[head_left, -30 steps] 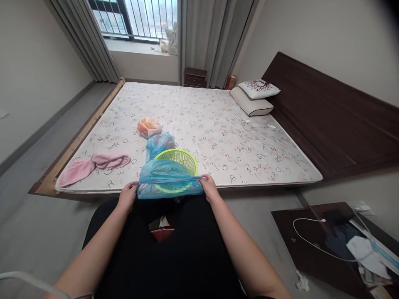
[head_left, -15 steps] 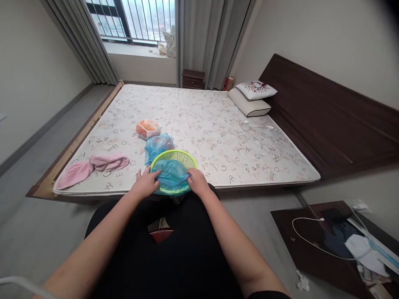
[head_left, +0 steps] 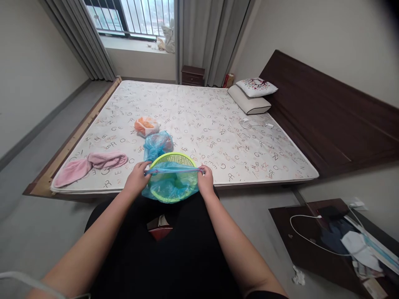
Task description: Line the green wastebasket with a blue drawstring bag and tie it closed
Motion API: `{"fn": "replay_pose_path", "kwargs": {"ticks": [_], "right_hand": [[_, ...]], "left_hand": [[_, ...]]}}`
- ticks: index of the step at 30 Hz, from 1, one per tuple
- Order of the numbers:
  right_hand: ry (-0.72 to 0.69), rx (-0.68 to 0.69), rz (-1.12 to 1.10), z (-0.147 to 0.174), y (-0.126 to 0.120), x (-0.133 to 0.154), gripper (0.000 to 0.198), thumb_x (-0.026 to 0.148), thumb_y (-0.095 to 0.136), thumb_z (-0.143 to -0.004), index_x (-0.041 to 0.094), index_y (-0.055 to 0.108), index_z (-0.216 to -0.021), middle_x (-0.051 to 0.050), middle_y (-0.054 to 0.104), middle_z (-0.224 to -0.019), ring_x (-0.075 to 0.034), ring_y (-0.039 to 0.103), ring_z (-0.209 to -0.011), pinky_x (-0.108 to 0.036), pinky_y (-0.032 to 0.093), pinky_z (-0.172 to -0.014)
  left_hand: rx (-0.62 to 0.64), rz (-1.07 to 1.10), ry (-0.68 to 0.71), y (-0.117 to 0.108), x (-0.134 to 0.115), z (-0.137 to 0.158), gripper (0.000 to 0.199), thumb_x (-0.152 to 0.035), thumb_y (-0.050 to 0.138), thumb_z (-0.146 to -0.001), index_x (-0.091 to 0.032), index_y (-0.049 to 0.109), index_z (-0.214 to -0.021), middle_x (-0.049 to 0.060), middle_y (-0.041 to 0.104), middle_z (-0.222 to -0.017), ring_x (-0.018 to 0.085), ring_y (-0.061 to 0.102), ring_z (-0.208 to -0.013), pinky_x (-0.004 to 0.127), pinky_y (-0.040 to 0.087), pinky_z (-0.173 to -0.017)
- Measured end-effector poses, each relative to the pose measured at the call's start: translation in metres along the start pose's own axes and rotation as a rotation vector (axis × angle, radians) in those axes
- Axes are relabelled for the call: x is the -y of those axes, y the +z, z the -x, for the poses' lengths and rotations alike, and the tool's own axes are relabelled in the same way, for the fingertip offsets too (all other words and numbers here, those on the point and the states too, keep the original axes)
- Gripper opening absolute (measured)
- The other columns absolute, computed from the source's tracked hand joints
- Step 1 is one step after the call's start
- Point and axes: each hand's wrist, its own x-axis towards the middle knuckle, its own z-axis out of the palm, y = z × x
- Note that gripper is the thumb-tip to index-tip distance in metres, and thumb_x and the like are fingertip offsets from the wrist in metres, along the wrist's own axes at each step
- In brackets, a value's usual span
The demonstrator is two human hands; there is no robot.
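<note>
A thin, see-through blue plastic cover (head_left: 174,187) with a purplish gathered edge lies over the near part of a yellow-green plastic basket (head_left: 190,160). My left hand (head_left: 136,178) pinches the cover's edge at its left end. At the other end, my right hand (head_left: 205,179) grips the same edge, so it is pulled straight across the basket. The basket rests at my lap, against the near side of the bed; its far rim shows uncovered. Just beyond it lies a crumpled blue plastic bag (head_left: 158,143), close to my left hand.
On the patterned mattress (head_left: 193,108) are an orange-and-white plastic bag (head_left: 146,125), a pink cloth (head_left: 93,164), two pillows (head_left: 256,87) and a white cable (head_left: 249,123). At the right stands a low dark table (head_left: 299,232) with a cable and papers.
My hands have moved apart, stretching the cover's edge wider across the basket. More of the cover now spreads over the basket's near side.
</note>
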Motion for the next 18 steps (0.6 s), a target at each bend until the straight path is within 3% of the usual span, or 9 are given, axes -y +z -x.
{"fn": "replay_pose_path", "kwargs": {"ticks": [4,8,12,15,18], "right_hand": [[0.128,0.078,-0.039,-0.009,-0.002,0.002,0.025,0.035,0.055,-0.081,0.025,0.065,-0.102,-0.004,0.072,-0.104,-0.022,0.065,-0.092,-0.032,0.049,-0.080],[0.147,0.169,0.051,-0.015,0.000,0.001,0.030,0.038,0.055,-0.081,0.026,0.064,-0.108,0.002,0.067,-0.081,-0.018,0.057,-0.068,-0.029,0.041,-0.064],[0.114,0.211,0.085,-0.019,0.007,0.005,0.020,0.040,0.054,-0.083,0.024,0.065,-0.080,0.002,0.064,-0.073,-0.018,0.055,-0.071,-0.029,0.039,-0.066],[0.103,0.216,0.098,-0.021,0.012,0.012,0.031,0.045,0.050,-0.086,0.023,0.054,-0.063,0.002,0.054,-0.062,-0.018,0.049,-0.067,-0.029,0.035,-0.063],[0.125,0.263,0.097,-0.021,0.016,0.018,0.038,0.050,0.052,-0.086,0.023,0.049,-0.059,0.003,0.046,-0.054,-0.016,0.043,-0.061,-0.030,0.032,-0.060]], "left_hand": [[0.056,0.221,-0.230,-0.009,0.008,-0.010,0.050,-0.031,0.077,-0.077,-0.020,0.076,-0.126,0.009,0.077,-0.107,0.024,0.069,-0.083,0.029,0.052,-0.074],[0.067,0.360,-0.325,-0.012,0.018,-0.010,0.044,-0.041,0.084,-0.069,-0.016,0.081,-0.106,0.003,0.071,-0.074,0.019,0.060,-0.068,0.025,0.041,-0.061],[0.136,0.649,-0.443,-0.007,0.021,-0.001,0.037,-0.045,0.089,-0.061,-0.015,0.073,-0.075,0.001,0.066,-0.065,0.015,0.055,-0.060,0.024,0.038,-0.056],[0.249,0.904,-0.528,-0.002,0.019,0.009,0.036,-0.042,0.088,-0.064,-0.015,0.075,-0.084,0.003,0.071,-0.070,0.019,0.063,-0.063,0.028,0.048,-0.061],[0.335,1.043,-0.629,0.001,0.019,0.020,0.036,-0.038,0.087,-0.065,-0.013,0.077,-0.089,0.010,0.077,-0.078,0.027,0.072,-0.073,0.037,0.057,-0.070]]}}
